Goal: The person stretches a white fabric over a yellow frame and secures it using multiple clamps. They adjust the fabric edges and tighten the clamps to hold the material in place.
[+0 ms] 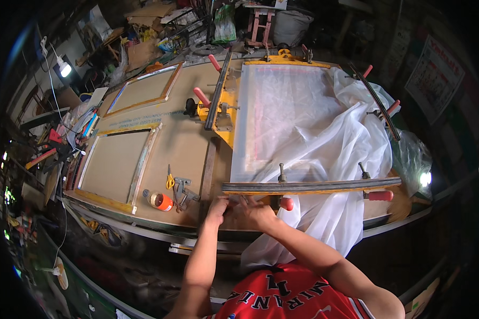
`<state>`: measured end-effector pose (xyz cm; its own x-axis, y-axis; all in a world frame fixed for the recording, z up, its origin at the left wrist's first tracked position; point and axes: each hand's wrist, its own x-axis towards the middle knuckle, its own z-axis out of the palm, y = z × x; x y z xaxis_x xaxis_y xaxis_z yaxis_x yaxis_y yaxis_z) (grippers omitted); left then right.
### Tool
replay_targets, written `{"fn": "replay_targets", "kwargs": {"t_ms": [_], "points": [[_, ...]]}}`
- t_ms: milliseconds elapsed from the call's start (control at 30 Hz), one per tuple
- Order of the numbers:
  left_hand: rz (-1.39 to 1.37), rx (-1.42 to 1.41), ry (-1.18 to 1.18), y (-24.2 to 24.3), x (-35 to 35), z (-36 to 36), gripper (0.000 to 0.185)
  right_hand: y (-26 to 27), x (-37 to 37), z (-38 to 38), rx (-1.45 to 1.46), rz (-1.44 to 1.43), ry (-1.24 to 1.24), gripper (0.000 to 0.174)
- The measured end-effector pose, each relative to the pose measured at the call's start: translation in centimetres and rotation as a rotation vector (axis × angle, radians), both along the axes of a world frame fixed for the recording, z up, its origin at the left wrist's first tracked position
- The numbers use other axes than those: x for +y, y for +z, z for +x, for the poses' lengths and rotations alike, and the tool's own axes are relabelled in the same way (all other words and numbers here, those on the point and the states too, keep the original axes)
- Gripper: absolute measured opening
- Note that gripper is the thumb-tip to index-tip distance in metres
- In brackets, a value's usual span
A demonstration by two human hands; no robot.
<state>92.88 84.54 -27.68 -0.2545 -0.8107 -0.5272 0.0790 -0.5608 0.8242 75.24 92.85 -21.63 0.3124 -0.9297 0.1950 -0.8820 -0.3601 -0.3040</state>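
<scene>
White mesh fabric (327, 135) is spread over a stretching rig, smooth on the left and bunched in loose folds on the right. Some of it hangs over the table's front edge towards me. A black-edged front clamp bar (311, 186) crosses it, with red-handled levers below. My left hand (217, 210) is at this bar's left end, fingers curled close to the fabric's edge. Beside it, my right hand (260, 214) reaches up against the bar's underside, fingertips at the fabric. The bar partly covers the fingertips, so I cannot make out their grip.
Yellow-mounted clamp bars (219, 95) stand left of the mesh, another bar (375, 101) right. Two wooden frames (141, 171) lie on the left board. Yellow-handled scissors (170, 178), metal hinge-like parts (184, 193) and an orange-labelled jar (162, 202) sit nearer me. A brush (400, 207) lies right.
</scene>
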Motion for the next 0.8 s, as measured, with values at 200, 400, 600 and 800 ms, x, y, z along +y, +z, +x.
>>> {"fn": "replay_targets", "kwargs": {"t_ms": [200,400,600,800], "points": [[0.031,-0.022,-0.011,-0.8,-0.2,0.1,0.011,-1.5,-1.3,1.6,0.049,0.176,-0.017,0.030],[0.068,0.333,0.013,-1.4,-3.2,1.1,0.010,-4.3,-1.3,1.4,-0.093,0.126,0.113,0.024],[-0.307,-0.040,-0.070,0.1,-5.7,-2.2,0.036,-5.0,-1.2,1.1,-0.078,0.079,0.168,0.014],[-0.368,0.017,-0.067,-1.1,-5.2,-2.0,0.033,-4.8,-0.9,1.2,-0.086,0.056,0.154,0.013]]}}
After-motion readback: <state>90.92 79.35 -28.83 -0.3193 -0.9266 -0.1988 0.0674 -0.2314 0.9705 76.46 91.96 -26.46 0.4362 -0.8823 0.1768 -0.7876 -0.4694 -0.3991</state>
